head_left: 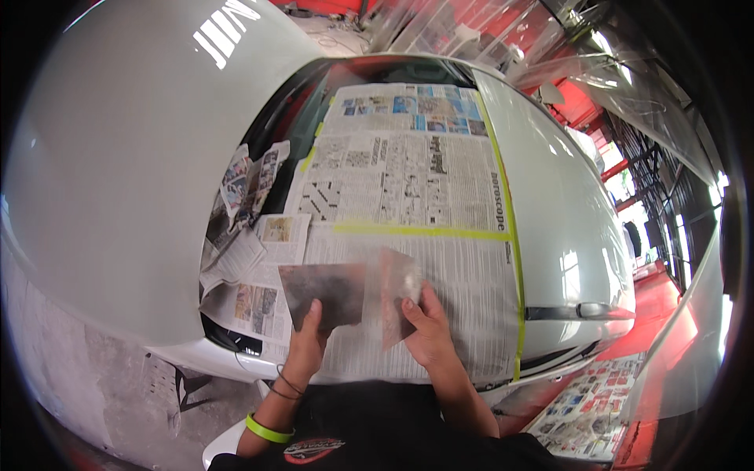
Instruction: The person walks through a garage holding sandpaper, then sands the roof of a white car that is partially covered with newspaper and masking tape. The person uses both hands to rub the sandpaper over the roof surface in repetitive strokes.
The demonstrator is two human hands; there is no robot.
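My left hand (309, 341) is closed on a stiff, dark grey-brown rectangular sheet (339, 289), its thumb lying on top near the lower edge. Beside it, my right hand (428, 326) pinches a thinner, pinkish, partly see-through sheet (395, 275) that is tilted and blurred; its exact kind I cannot tell. A narrow gap separates the two sheets. Both hands are above newspaper (463, 282) that covers a car's windscreen. Yellow-green masking tape (424, 231) runs across the paper and along its right edge.
The car's pale hood (141, 157) fills the left and its glossy white roof (550, 196) the right. Crumpled newspaper (239, 235) lies by the hood's edge. Clear plastic sheeting (652, 94) hangs at the right, and more printed paper (593, 400) is spread at lower right.
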